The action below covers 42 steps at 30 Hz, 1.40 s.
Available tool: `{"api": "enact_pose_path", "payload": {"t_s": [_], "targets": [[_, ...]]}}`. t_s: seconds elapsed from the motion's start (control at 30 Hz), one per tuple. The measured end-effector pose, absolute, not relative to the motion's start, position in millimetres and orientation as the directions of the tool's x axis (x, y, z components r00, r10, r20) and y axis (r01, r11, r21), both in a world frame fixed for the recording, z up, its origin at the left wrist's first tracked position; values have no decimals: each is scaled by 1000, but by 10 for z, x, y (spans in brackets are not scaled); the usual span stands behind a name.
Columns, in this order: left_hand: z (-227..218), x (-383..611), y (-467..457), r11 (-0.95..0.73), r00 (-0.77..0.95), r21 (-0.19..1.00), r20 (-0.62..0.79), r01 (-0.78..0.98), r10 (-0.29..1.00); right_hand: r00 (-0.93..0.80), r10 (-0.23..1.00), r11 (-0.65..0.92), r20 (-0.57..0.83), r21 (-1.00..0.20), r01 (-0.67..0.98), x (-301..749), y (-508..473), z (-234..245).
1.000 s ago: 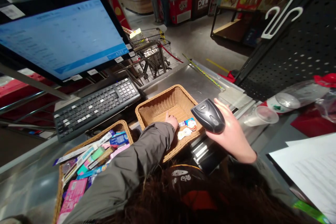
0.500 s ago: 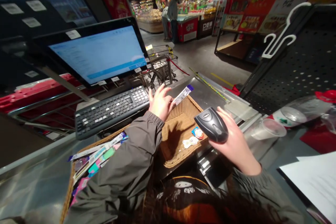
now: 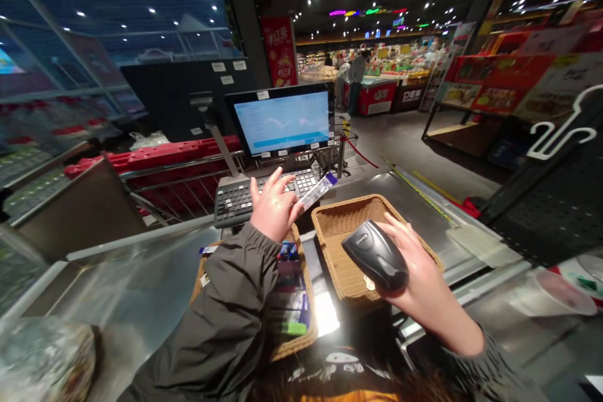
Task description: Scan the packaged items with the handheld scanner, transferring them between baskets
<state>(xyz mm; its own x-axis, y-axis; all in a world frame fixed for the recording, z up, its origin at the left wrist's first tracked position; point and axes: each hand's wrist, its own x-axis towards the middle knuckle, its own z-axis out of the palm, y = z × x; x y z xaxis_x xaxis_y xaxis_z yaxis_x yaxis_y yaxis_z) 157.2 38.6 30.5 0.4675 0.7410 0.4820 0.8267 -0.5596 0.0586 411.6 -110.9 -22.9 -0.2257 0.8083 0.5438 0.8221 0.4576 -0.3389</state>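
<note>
My left hand (image 3: 274, 206) is over the right part of the black keyboard (image 3: 230, 202), fingers spread; whether a fingertip touches a key I cannot tell. Pinched low in this hand, a slim clear packet with a purple end (image 3: 318, 192) sticks out to the right. In my right hand (image 3: 426, 273) is a black barcode scanner (image 3: 374, 254), held above a wicker basket (image 3: 325, 229). A small white item (image 3: 369, 283) shows in that basket, partly hidden by the scanner. Partly under my left sleeve, a second wicker basket (image 3: 309, 301) contains several small packaged goods.
A lit monitor (image 3: 282, 120) stands behind the keyboard. A plastic-wrapped item (image 3: 44, 358) lies on the metal counter (image 3: 136, 264) at left. Plastic tubs (image 3: 551, 292) and a white hanger (image 3: 560, 129) are at right. Two people (image 3: 355, 81) stand far off by a red freezer.
The view has swung left and upward. My left hand has moved from above the right basket to over the keyboard, still with the packet. The scanner stays in my right hand.
</note>
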Motion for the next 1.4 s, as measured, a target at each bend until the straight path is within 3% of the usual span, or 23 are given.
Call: {"api": "enact_pose_path", "payload": {"t_s": [0.47, 1.0, 1.4], "targets": [[232, 815, 183, -480, 389, 99, 456, 872, 801, -309, 797, 520, 520, -330, 787, 3503, -1162, -177], [-130, 224, 177, -442, 401, 131, 252, 887, 881, -320, 827, 497, 462, -336, 800, 3334, -1208, -221], [-642, -304, -34, -469, 496, 195, -120, 861, 860, -357, 825, 522, 438, -351, 777, 3201, -1133, -188]]}}
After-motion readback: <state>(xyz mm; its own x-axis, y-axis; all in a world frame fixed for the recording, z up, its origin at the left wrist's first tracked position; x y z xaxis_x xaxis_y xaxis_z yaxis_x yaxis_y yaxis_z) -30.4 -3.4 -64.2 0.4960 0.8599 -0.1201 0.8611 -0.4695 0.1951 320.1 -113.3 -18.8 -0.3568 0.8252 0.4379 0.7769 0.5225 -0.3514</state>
